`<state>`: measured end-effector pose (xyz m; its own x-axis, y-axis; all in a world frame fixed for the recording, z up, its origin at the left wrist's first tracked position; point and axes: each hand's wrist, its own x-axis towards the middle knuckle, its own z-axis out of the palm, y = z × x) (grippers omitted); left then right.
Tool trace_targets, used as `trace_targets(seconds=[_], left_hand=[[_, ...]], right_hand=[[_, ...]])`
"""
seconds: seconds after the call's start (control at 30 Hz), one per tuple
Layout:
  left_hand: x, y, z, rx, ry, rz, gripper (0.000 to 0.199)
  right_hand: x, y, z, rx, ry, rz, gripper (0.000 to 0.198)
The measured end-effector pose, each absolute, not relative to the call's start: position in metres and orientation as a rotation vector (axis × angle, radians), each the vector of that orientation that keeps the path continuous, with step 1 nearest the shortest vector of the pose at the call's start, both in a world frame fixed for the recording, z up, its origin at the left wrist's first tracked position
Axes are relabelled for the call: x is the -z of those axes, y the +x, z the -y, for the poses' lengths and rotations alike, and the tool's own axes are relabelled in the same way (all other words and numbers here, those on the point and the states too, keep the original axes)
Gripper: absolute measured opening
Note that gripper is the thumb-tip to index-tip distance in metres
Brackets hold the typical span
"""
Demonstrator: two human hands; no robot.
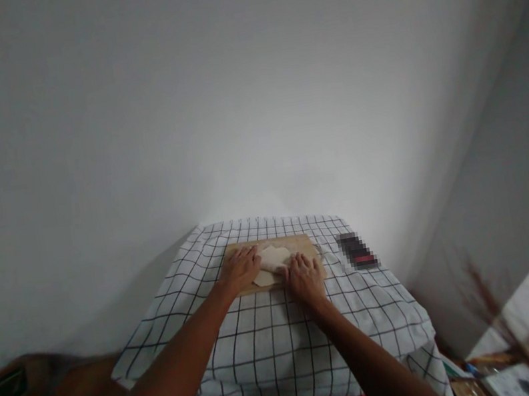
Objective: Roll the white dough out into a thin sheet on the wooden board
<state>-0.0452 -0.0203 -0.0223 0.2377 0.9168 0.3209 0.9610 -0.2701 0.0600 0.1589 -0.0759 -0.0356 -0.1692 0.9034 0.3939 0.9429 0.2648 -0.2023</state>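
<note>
A flattened sheet of pale dough [277, 255] lies on a wooden board [297, 241]. Across the dough, between my hands, runs a pale rod that looks like a rolling pin [273, 267], slanting slightly down to the right. My left hand [241, 266] covers its left end, with the fingers reaching forward over the board. My right hand [304, 275] is bent over its right end, close to the dough's edge. Both ends of the rolling pin are hidden under my hands.
A white cloth with a black grid [267, 333] covers the table. A dark, pixelated flat object [357, 251] lies right of the board. A pale wall [249, 106] rises behind the table. Blurred dry stems [488, 295] and a box [516, 382] are at lower right.
</note>
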Motion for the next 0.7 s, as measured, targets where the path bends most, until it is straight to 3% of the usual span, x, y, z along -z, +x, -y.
trace_targets(seconds=[0.3,0.47,0.7], left_hand=[[0.027,-0.035,-0.019,0.435,-2.291,1.886,0.053],[0.02,-0.033,-0.042,0.336,-2.299,1.999,0.056],[0.015,-0.038,-0.084,0.29,-2.305,2.122,0.059]], right_hand=[[0.011,0.155,0.015,0.169,-1.704,2.17,0.056],[0.001,0.15,-0.018,0.22,-1.616,2.374,0.043],[-0.01,0.139,-0.058,-0.008,-1.776,2.285,0.039]])
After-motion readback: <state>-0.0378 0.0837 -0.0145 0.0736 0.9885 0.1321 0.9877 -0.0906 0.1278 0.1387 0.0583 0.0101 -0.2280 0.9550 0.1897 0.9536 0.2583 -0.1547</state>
